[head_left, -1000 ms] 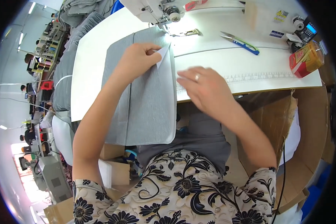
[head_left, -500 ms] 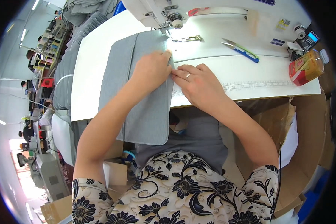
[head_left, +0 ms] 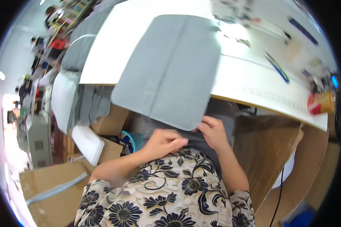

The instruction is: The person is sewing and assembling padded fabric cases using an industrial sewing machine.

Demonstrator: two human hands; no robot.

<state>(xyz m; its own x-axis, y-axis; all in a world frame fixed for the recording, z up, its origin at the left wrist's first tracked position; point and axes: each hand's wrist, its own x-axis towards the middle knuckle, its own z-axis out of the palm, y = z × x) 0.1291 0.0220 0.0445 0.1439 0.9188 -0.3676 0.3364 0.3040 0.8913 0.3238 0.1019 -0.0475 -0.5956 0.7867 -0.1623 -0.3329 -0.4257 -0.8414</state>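
Fabric panel (head_left: pixel 170 72), grey, lies on the white tabletop (head_left: pixel 115 45), its near end overhanging the front edge. Both hands were beside the sewing machine (head_left: pixel 233 11) half a second ago; now the right hand's (head_left: pixel 215 132) grip pinches the near right corner, and the left hand (head_left: pixel 165 143) curls by the floral shirt (head_left: pixel 174 189), its grip hard to tell. Snips (head_left: pixel 277 69) lie rightward. A blue bucket (head_left: pixel 140 143) holds dark things; something white (head_left: pixel 288 172) shows inside a cardboard box (head_left: pixel 267 155).
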